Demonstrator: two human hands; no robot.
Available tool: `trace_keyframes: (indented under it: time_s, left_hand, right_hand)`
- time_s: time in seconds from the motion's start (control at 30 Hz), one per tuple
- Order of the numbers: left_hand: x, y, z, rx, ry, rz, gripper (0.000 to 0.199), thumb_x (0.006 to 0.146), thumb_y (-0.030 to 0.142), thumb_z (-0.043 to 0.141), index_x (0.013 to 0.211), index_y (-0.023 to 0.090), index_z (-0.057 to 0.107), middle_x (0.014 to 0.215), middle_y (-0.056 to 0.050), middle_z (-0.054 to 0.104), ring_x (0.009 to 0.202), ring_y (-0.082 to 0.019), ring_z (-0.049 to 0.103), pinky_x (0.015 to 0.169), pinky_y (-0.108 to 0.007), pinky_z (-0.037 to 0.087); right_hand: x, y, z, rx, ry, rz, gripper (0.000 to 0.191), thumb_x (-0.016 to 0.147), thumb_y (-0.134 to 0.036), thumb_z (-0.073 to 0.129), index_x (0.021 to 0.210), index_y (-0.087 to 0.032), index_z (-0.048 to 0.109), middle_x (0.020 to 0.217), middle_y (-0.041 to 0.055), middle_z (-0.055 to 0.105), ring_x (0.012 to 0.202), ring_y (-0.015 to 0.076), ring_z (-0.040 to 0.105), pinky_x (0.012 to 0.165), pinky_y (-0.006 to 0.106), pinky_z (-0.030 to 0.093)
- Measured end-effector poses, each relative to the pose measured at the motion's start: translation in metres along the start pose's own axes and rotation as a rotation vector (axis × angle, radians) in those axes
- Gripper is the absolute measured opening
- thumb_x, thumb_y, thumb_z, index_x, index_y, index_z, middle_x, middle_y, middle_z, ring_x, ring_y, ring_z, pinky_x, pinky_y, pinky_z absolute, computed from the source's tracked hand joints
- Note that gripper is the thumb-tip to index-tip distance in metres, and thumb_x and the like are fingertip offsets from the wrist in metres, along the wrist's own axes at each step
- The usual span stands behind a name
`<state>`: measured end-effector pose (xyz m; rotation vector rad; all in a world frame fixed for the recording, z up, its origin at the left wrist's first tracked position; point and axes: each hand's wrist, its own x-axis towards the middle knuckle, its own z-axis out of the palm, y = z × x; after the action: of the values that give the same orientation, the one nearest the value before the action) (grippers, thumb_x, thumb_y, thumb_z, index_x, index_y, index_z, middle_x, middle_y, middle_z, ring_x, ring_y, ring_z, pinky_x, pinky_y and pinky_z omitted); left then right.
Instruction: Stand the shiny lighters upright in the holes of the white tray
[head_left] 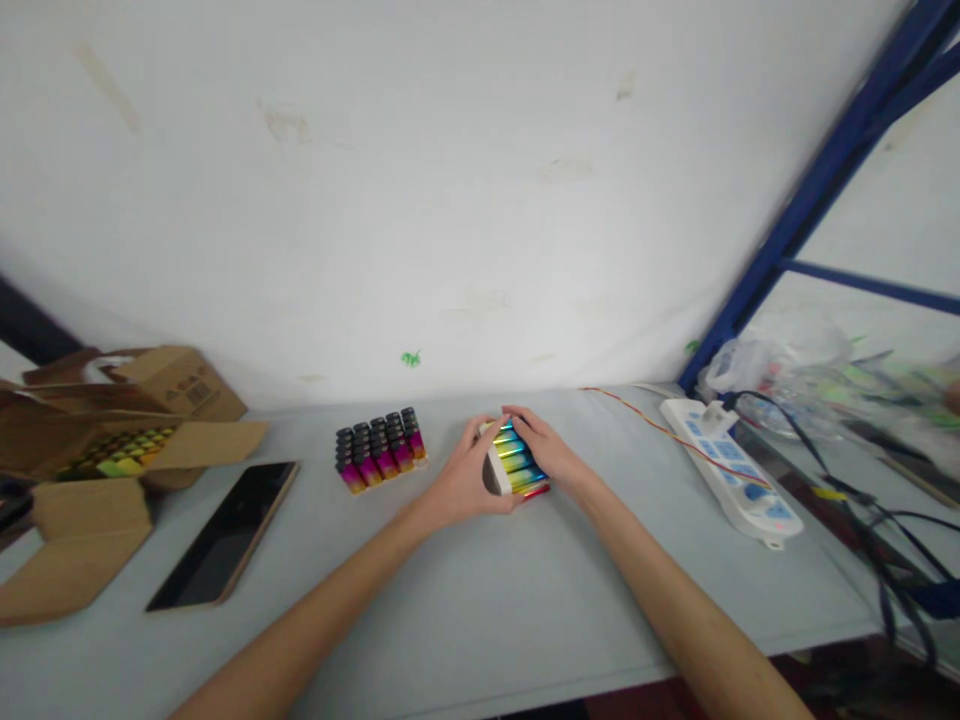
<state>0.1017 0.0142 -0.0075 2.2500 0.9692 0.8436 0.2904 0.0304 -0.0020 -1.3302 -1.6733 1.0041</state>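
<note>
Both hands are around a white tray of shiny cylinders [517, 462], coloured blue, green, yellow and red, near the back middle of the table. My left hand [466, 476] grips its left side, with the thumb and fingers spread around the tray's end. On the right side, my right hand [551, 448] has its fingers closed over the cylinders. To the left of my hands stands a block of black-topped cylinders [381, 450] with purple and yellow bodies, in several rows, touched by neither hand.
A dark tablet [225, 535] lies on the grey table [480, 620] at the left, beside an open cardboard box [202, 443]. At the right are a white power strip [727, 470], cables and plastic bags [772, 375]. A white wall rises behind.
</note>
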Motion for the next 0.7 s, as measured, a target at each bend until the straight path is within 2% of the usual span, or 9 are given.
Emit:
trace_keyframes:
  time_s: [0.1,0.17,0.3,0.37,0.47,0.7]
  left_hand:
    - [-0.008,-0.008,0.010,-0.011,0.095,0.037,0.120,0.067,0.037,0.090,0.165,0.032,0.020,0.160,-0.013,0.031,0.150,-0.037,0.037,0.127,-0.051,0.035]
    - [-0.011,-0.011,0.015,-0.008,0.120,0.031,0.124,0.066,0.036,0.091,0.165,0.034,0.016,0.160,-0.013,0.032,0.150,-0.037,0.038,0.126,-0.054,0.034]
    - [-0.010,-0.008,0.015,-0.032,0.103,0.006,0.122,0.067,0.036,0.090,0.165,0.032,0.017,0.156,-0.013,0.037,0.148,-0.036,0.041,0.126,-0.052,0.035]
    - [-0.010,-0.005,0.013,-0.048,0.088,-0.005,0.119,0.068,0.035,0.089,0.165,0.031,0.019,0.155,-0.013,0.038,0.147,-0.035,0.041,0.126,-0.051,0.035]
    - [-0.010,-0.002,0.011,-0.064,0.085,-0.022,0.116,0.068,0.034,0.089,0.163,0.029,0.022,0.154,-0.013,0.037,0.147,-0.034,0.041,0.126,-0.049,0.035]
    - [-0.012,-0.001,0.013,-0.069,0.094,-0.035,0.114,0.068,0.033,0.088,0.163,0.028,0.025,0.154,-0.014,0.037,0.147,-0.035,0.042,0.126,-0.049,0.036]
  right_hand:
    - [0.003,-0.003,-0.006,-0.239,-0.008,-0.097,0.047,0.106,-0.033,0.031,0.136,-0.013,0.061,0.143,0.0157,0.064,0.134,0.0221,0.057,0.120,0.039,0.037]
    - [0.004,-0.003,-0.008,-0.288,-0.002,-0.114,0.045,0.106,-0.032,0.032,0.131,-0.014,0.065,0.141,0.0158,0.065,0.136,0.0237,0.055,0.122,0.041,0.033]
    - [0.005,0.001,-0.004,-0.289,0.006,-0.066,0.046,0.110,-0.040,0.027,0.126,-0.023,0.066,0.134,0.0093,0.070,0.126,0.0229,0.061,0.113,0.041,0.041]
    - [0.004,0.002,0.000,-0.304,0.036,-0.044,0.043,0.109,-0.044,0.032,0.125,-0.023,0.066,0.129,0.0087,0.072,0.120,0.0231,0.063,0.109,0.039,0.043]
    - [0.004,0.003,0.003,-0.340,0.058,-0.032,0.037,0.107,-0.044,0.040,0.124,-0.023,0.066,0.126,0.0087,0.072,0.115,0.0239,0.063,0.106,0.039,0.043]
    - [0.000,0.002,0.000,-0.405,0.056,-0.044,0.035,0.108,-0.042,0.038,0.125,-0.026,0.065,0.131,0.0055,0.070,0.116,0.0266,0.058,0.107,0.044,0.041]
